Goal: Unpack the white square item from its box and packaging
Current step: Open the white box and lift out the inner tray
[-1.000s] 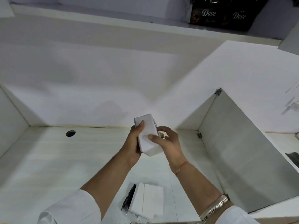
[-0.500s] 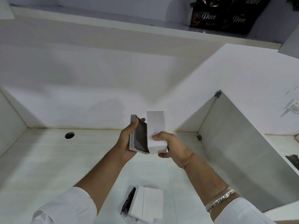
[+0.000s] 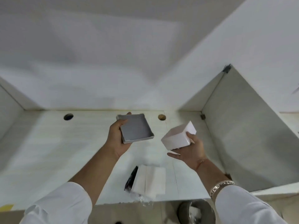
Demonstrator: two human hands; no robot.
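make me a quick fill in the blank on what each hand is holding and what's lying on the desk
1. The left hand holds an open grey tray that looks ____ inside.
2. The white box is held in the ____ hand.
3. The two hands are ____, not touching.
4. On the desk below the hands lies a ____ folded packet.

Missing words: empty; right; apart; white

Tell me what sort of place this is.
Probably a built-in desk or work nook: a white worktop with round cable holes, side panels, a hinged cabinet door, and a bin below.
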